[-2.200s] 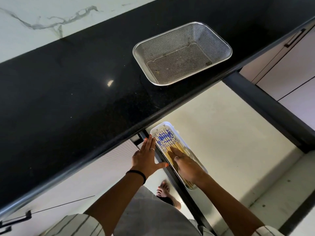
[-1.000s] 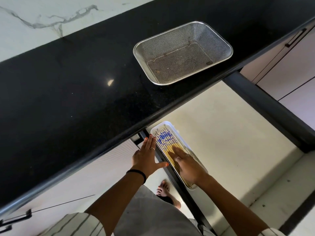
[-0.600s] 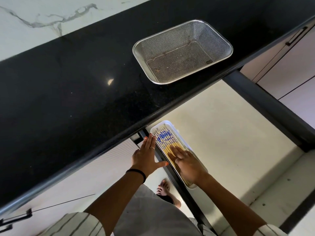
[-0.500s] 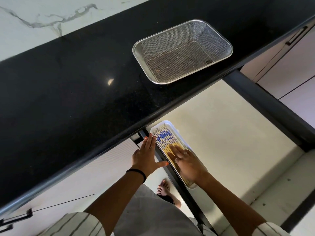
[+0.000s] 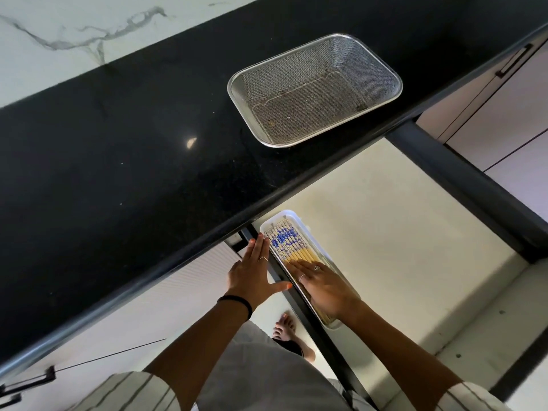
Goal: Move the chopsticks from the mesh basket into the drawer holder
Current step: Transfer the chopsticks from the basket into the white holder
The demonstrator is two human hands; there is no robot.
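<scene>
The black worktop [image 5: 118,173] fills the left and far side, its front edge overhanging the open drawer [image 5: 385,247] below. Just under that edge the left hand [image 5: 252,274] lies flat with fingers straight and thumb spread, pressing on the dark left rim of the drawer and gripping nothing; I would judge it is there to steady the drawer. Just right of it, at the drawer's left side, the white drawer holder [image 5: 299,222] carries the chopsticks [image 5: 292,246] side by side, blue-patterned ends far, plain ends near. The right hand [image 5: 323,286] rests palm-down on their near half, fingers extended, apparently pressing them level rather than holding any. Farther right and far, on the worktop, the mesh basket [image 5: 314,90] has no chopsticks in it, so the transfer looks essentially done.
</scene>
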